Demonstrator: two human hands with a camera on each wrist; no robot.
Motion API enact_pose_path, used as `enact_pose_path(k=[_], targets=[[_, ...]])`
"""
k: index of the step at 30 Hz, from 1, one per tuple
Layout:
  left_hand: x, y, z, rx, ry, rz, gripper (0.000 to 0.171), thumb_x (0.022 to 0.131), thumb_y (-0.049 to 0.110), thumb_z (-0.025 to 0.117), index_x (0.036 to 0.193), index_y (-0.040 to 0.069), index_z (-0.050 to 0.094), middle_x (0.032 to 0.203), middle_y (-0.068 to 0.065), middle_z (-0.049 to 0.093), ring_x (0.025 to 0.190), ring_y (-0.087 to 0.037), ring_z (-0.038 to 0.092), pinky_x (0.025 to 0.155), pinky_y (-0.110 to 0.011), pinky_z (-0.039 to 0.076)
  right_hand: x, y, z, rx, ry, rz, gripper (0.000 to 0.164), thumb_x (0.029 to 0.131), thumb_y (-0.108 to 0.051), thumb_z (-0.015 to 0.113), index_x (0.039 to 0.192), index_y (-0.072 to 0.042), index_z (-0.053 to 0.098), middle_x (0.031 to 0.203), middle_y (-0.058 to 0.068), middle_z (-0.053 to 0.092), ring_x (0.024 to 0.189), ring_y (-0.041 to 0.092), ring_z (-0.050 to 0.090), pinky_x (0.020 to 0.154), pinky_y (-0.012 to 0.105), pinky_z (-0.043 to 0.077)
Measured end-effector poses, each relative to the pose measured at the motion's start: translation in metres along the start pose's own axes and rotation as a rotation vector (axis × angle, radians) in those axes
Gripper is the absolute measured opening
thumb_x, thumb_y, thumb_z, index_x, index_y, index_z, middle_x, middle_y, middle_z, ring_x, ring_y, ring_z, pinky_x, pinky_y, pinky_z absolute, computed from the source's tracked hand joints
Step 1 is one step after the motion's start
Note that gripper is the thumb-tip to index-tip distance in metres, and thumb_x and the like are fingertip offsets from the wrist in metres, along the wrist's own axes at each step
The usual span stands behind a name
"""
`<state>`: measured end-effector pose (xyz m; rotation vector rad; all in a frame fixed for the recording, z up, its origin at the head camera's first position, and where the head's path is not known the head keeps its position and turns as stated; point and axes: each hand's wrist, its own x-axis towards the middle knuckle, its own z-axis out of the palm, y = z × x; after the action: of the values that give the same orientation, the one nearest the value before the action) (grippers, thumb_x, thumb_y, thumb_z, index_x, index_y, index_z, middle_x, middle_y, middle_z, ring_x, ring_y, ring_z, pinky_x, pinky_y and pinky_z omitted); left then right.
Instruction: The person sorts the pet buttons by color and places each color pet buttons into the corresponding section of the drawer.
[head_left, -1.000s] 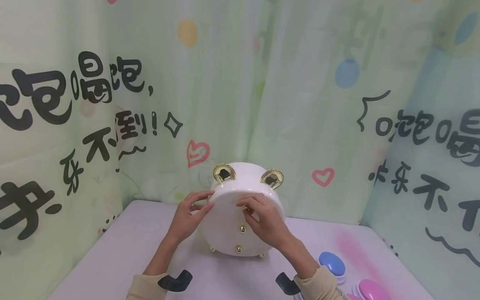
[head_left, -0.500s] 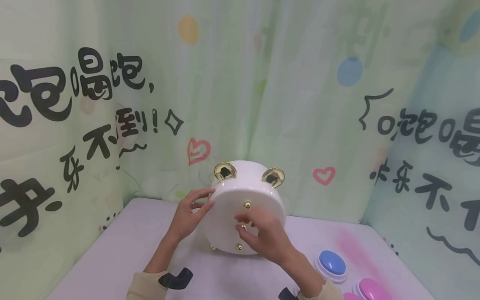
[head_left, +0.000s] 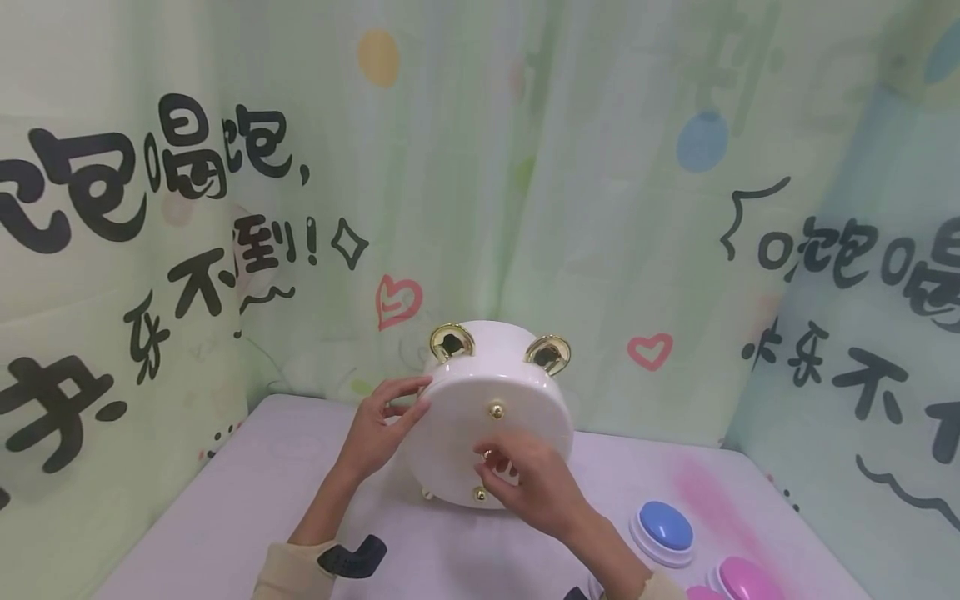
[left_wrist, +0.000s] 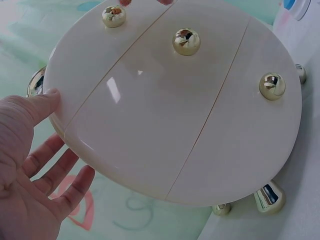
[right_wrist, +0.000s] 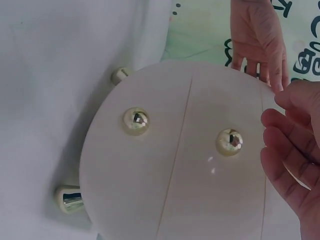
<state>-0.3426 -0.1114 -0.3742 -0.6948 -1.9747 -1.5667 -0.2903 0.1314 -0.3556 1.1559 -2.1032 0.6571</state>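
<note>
Wht box [left_wrist: 150, 115], 3 knobs [left_wrist: 186, 42], 2 ears [head_left: 549, 355], L fingers [left_wrist: 75, 191] apart, R fingers [right_wrist: 282, 177] apart

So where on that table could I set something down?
The pale lilac tabletop is bare left of the left forearm, and between the forearms, before the glossy white round box. Near right is crowded by a white-ringed blue dome and pink domes.
</note>
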Motion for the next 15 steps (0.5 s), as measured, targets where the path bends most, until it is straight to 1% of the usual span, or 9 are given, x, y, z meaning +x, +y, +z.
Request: enact_pose_path(k=[4,6,10,13,15], targets=[[0.0,0.001,0.0,-0.016,-0.001,-0.008,0.033,0.089,0.02,0.07,0.121,0.015,0.066,0.123,-0.005,0.061,0.116,-0.026,0.057,0.083,-0.041,0.054,-0.002,0.003,0.003,-0.007,-0.02,0.039,0.023,0.077,-0.004,0.075,0.098,-0.009,0.066,0.08,-0.007,0.067,0.066,0.001,0.06,0.056,0.012,0.047],[0.0,0.001,0.0,-0.019,0.001,-0.019,0.033,0.088,0.022,0.07,0.121,0.017,0.066,0.122,-0.002,0.061,0.116,-0.023,0.057,0.084,-0.04,0.054,-0.002,0.005,0.004,-0.022,-0.035,0.061,0.025,0.077,-0.005,0.075,0.099,-0.008,0.065,0.079,-0.006,0.067,0.065,0.001,0.06,0.056,0.011,0.047],[0.001,0.0,0.0,-0.017,0.006,-0.014,0.033,0.088,0.022,0.07,0.12,0.019,0.066,0.122,0.0,0.062,0.115,-0.021,0.057,0.083,-0.034,0.054,-0.001,0.008,0.005,-0.06,-0.058,0.1,0.028,0.077,-0.006,0.076,0.103,-0.008,0.064,0.076,-0.006,0.066,0.064,0.002,0.059,0.056,0.011,0.047],[0.0,-0.001,0.0,-0.016,0.006,-0.012,0.033,0.088,0.023,0.071,0.12,0.019,0.066,0.122,0.0,0.062,0.115,-0.021,0.057,0.083,-0.033,0.054,-0.001,0.01,0.007,-0.077,-0.065,0.114,0.03,0.076,-0.007,0.076,0.103,-0.009,0.064,0.074,-0.008,0.065,0.063,0.002,0.059,0.057,0.011,0.046],[0.0,-0.002,0.0,-0.015,0.007,-0.023,0.033,0.088,0.023,0.071,0.12,0.02,0.067,0.122,0.001,0.062,0.115,-0.021,0.057,0.083,-0.033,0.054,-0.002,0.012,0.008,-0.079,-0.067,0.116,0.03,0.076,-0.007,0.076,0.103,-0.01,0.063,0.073,-0.008,0.065,0.062,0.002,0.058,0.057,0.01,0.045]])
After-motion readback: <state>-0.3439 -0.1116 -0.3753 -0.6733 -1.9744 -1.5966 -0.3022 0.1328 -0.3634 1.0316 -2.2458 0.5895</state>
